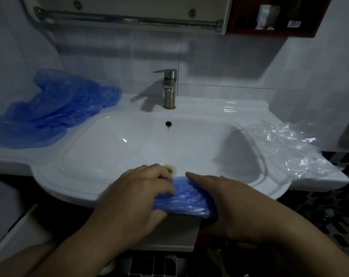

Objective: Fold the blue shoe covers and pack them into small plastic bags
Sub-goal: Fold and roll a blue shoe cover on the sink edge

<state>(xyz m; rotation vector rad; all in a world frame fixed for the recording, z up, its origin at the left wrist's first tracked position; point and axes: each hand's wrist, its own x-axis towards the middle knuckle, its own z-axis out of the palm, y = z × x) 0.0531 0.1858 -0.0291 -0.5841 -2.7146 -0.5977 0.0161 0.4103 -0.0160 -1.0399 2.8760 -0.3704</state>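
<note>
a thin, soft blue shoe cover (186, 200) is held at the front rim of the sink (69, 188), its left edge pinched by the curled left hand (133, 188), its right side pressed under the flat right hand (219, 194); likely slippery, best gripped by the edges.

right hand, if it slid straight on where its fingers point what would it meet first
Likely the brass drain in the sink, right beside the left hand; depth is unclear.
</note>
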